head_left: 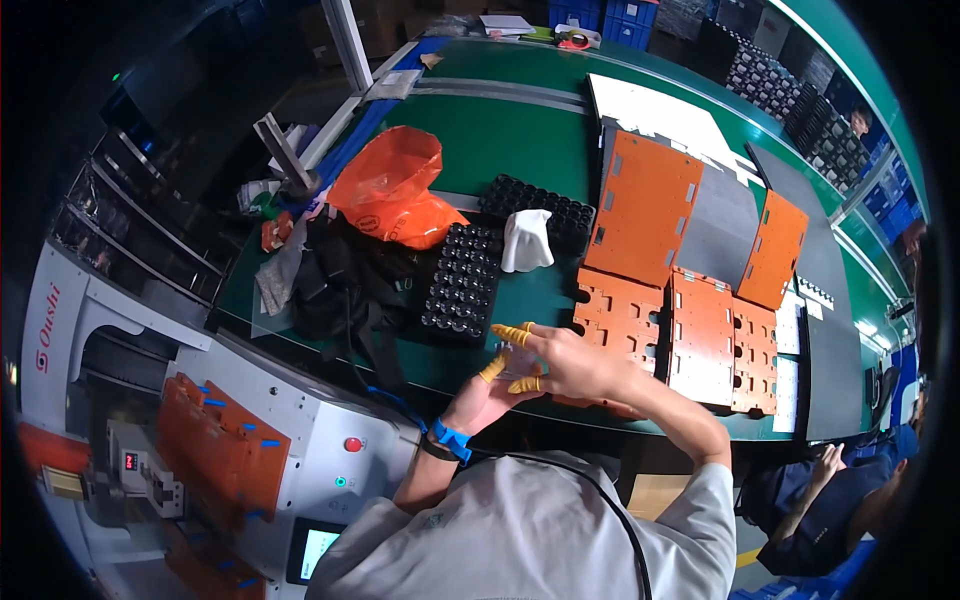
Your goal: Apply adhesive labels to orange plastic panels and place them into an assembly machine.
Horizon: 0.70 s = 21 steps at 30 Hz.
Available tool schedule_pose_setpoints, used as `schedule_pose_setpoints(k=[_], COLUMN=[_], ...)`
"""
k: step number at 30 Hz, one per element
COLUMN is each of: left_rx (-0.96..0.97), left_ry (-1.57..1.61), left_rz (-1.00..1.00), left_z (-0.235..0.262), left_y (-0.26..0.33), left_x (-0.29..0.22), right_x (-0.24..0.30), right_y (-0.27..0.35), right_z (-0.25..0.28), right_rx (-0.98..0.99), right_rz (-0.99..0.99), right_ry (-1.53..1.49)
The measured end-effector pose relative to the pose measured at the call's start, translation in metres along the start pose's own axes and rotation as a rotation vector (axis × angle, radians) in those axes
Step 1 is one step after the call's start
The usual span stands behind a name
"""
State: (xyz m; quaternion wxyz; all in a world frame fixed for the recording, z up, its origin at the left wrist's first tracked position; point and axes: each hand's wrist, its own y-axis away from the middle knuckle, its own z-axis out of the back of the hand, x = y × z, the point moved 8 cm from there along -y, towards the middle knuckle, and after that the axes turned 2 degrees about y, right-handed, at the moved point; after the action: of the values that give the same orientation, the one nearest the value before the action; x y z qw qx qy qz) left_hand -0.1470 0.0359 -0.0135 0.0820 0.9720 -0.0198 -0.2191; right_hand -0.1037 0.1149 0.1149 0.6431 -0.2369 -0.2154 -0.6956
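My left hand [482, 402], with a blue strap [452, 441] on its wrist, is turned palm up at the near edge of the green bench. My right hand [575, 362] reaches over from the right and meets it. Yellow finger cots [513, 334] cover fingertips on both hands. The fingers curl around a small pale spot between them; what it is I cannot make out. Just beyond the hands stands a black tray [461, 281] of round cups. A white cloth [526, 241] lies partly on a second black tray [560, 212].
Orange panels [645, 205] and orange slotted plates [700, 325] cover the bench's right. An orange plastic bag [393, 195] and black straps [350, 285] lie at left. A white machine [310, 400] with orange fixtures [215, 440] stands near left. Another person [835, 500] is at right.
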Motion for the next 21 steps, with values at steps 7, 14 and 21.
schedule_pose_setpoints(k=[7,14,21], left_rx=[0.138,0.101,-0.046], left_ry=[-0.045,-0.090,-0.150], left_rz=[-0.039,-0.060,-0.011], left_z=[0.005,-0.004,-0.008], left_y=[0.014,0.022,0.034], left_x=[-0.015,-0.020,-0.016], right_x=[-0.050,-0.072,-0.081], right_y=[-0.076,-0.114,-0.130], right_z=[0.044,0.034,0.036], right_rx=[-0.257,-0.445,-0.452], right_rz=[-0.219,-0.279,-0.247], right_ry=[0.238,0.581,0.580])
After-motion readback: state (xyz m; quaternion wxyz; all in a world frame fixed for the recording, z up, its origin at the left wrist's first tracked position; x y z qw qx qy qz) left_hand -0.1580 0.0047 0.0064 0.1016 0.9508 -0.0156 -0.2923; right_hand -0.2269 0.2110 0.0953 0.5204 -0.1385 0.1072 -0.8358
